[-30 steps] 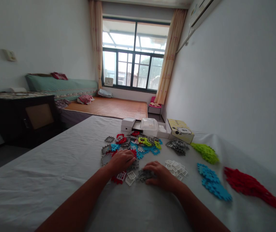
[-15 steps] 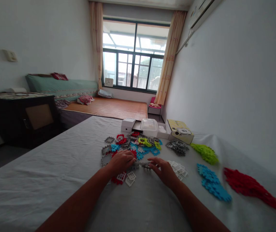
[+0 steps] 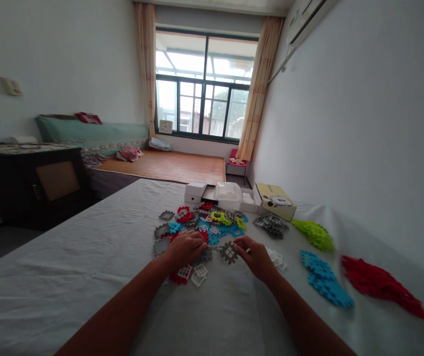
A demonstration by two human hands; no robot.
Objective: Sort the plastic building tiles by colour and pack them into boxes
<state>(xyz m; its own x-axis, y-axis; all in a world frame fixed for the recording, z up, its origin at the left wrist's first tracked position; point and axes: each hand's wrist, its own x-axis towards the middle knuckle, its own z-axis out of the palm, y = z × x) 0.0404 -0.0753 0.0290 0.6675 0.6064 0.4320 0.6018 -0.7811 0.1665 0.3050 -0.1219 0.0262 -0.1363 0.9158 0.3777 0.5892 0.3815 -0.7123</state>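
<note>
A mixed heap of plastic interlocking tiles (image 3: 212,225) in grey, red, blue, green and white lies on the white-sheeted table (image 3: 85,277). My left hand (image 3: 184,247) rests curled on the near edge of the heap, over grey and red pieces. My right hand (image 3: 254,254) pinches a grey square tile (image 3: 229,252), held tilted just above the sheet. Two white window-shaped tiles (image 3: 196,274) and a red one lie below my left hand.
Sorted piles lie to the right: white (image 3: 276,257), grey (image 3: 271,225), green (image 3: 313,233), blue (image 3: 325,282), red (image 3: 380,284). Boxes and a clear tub (image 3: 228,192) stand at the far edge, with a yellow carton (image 3: 275,200). A wall runs along the right side.
My right hand rose from the grey pieces on the sheet and moved forward, now holding one grey tile up. My left hand stayed on the heap.
</note>
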